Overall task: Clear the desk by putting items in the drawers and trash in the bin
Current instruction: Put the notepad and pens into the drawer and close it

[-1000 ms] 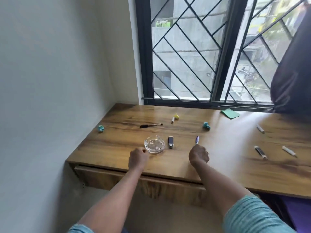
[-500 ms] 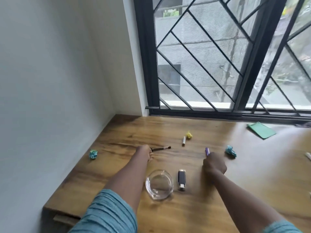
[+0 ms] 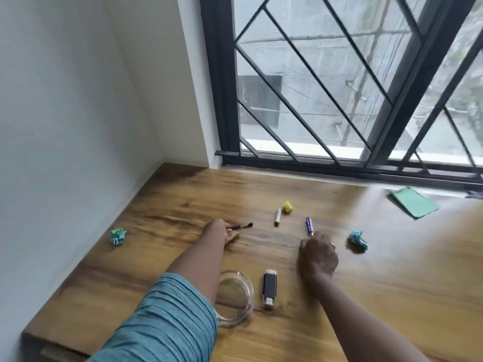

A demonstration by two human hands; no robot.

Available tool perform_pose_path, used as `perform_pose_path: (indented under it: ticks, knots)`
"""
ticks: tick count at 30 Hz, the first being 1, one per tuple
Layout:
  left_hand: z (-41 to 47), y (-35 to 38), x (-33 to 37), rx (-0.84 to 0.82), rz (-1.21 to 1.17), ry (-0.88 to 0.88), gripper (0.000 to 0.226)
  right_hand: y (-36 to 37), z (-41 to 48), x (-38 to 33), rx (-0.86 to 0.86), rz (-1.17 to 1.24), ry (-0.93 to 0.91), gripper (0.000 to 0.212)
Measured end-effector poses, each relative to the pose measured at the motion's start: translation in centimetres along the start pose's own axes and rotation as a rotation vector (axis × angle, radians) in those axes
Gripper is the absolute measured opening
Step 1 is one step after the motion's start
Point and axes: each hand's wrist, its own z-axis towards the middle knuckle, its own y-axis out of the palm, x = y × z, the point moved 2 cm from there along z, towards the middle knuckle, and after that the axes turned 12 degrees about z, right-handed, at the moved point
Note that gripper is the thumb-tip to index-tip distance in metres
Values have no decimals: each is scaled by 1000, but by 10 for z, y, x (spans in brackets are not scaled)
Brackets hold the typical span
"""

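Note:
On the wooden desk [image 3: 162, 257] my left hand [image 3: 217, 232] pinches the near end of a thin black pen [image 3: 241, 226], which lies flat. My right hand [image 3: 317, 254] has its fingers curled at the near tip of a purple pen [image 3: 309, 226]; whether it grips the pen is hidden by the knuckles. A short grey marker [image 3: 277, 217] lies between the two pens, with a crumpled yellow paper ball [image 3: 287, 205] beside it. Crumpled teal paper balls lie at the left [image 3: 117, 235] and the right [image 3: 357, 239].
A clear glass dish [image 3: 236, 300] and a black lighter-like item [image 3: 269, 288] lie near the front edge, between my arms. A green paper pad [image 3: 414, 201] sits by the barred window [image 3: 339, 87]. A white wall bounds the desk on the left.
My left hand went forward past the glass dish to the black pen and took its end. My right hand followed the purple pen's tip. The camera moved closer over the desk.

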Motion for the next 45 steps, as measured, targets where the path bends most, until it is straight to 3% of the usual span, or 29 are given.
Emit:
perform_pose_path:
  ticks: [3, 6, 8, 13, 19, 24, 28, 32, 35, 37, 40, 43, 45]
  knots:
    - [-11, 0, 2, -23, -10, 9, 20, -3, -5, 2, -15, 21, -8, 31]
    - [-19, 1, 1, 15, -44, 151, 23, -9, -15, 7, -22, 54, -12, 31]
    - [-34, -2, -4, 41, -33, 243, 12, -14, -28, 11, -16, 54, -26, 30]
    - [-92, -20, -25, 36, -17, 467, 20, -32, -79, 23, 18, 97, -45, 31]
    - [-174, -49, -102, -68, 239, 675, 15, -55, -176, 42, 112, 101, -172, 29]
    - [-237, -56, -202, -139, 455, 669, 17, -84, -273, 78, 127, 105, -200, 26]
    - [-279, -41, -271, -202, 724, 670, 32, -117, -330, 120, 144, 18, -229, 5]
    - [-319, -18, -324, -235, 903, 681, 35, -149, -355, 168, 180, -14, -151, 16]
    - [-343, 6, -361, -351, 998, 753, 10, -172, -369, 206, 182, -47, -134, 6]
    - [-354, 24, -387, -392, 1061, 772, 20, -183, -372, 234, 202, -8, -27, 22]
    - [-364, 44, -431, -397, 1109, 697, 26, -199, -381, 275, 191, -13, 67, 29]
    - [-370, 64, -475, -395, 1153, 621, 6, -207, -392, 316, 105, -12, 112, 29]
    - [-373, 71, -501, -366, 1251, 585, 18, -208, -400, 342, 38, 47, 132, 28]
